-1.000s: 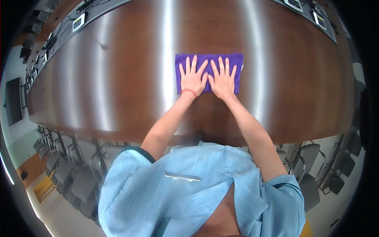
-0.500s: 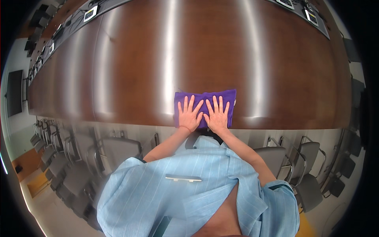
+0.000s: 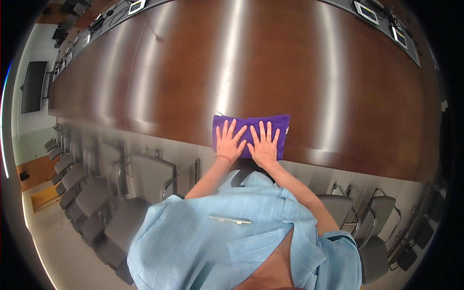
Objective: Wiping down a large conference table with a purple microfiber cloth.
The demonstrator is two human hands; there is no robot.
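Observation:
A purple cloth (image 3: 249, 121), folded into a rough rectangle, lies on the brown wooden table (image 3: 280, 72) at its near edge. A small pale tag shows at the cloth's right side. My left hand (image 3: 229, 145) rests flat on the left part of the cloth, fingers spread, with a thin band at the wrist. Beside it my right hand (image 3: 264, 147) is also flat on the cloth, fingers apart. The thumbs point toward each other with a narrow gap of cloth between them. Neither hand grips anything.
Grey chairs with metal arms stand along the near side, left (image 3: 150, 176) and right (image 3: 333, 208). Devices with small screens (image 3: 367, 13) and cables sit on a grey strip along the table's far side. A dark wall screen (image 3: 34, 87) hangs at far left.
The view has tilted, so the table's near edge now slopes down to the right. The table's seam appears closer to the cloth. Both hands stay flat on the cloth.

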